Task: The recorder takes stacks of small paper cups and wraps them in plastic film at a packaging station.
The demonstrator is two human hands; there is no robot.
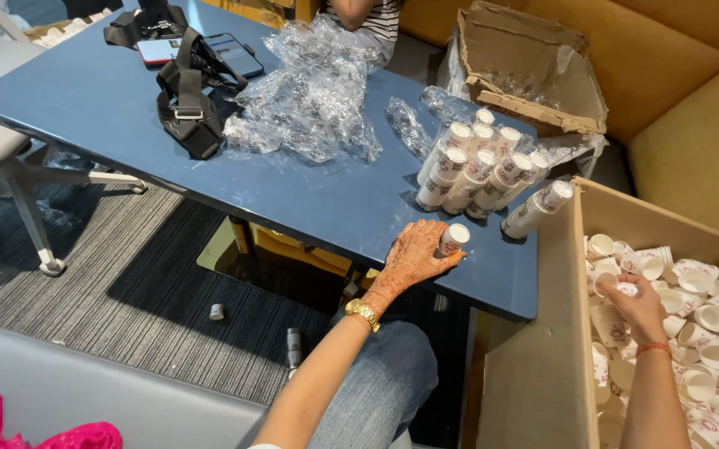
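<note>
My left hand (413, 252) rests on the blue table (310, 191) near its front edge, fingers wrapped around a short stack of white paper cups (453, 239) lying on its side. My right hand (638, 303) reaches into a large cardboard box (542, 349) at the right and grips a small paper cup (625, 288) among the several loose cups (709, 320) inside. Several longer stacks of paper cups (480, 170) lie side by side on the table just beyond my left hand.
Crumpled clear plastic wrap (314, 91) is heaped mid-table, with black straps (189, 104) and a phone (235, 54) behind. A torn cardboard box (534, 71) sits at the far edge, where another person sits. A white chair (10, 158) stands left; small items lie on the striped carpet.
</note>
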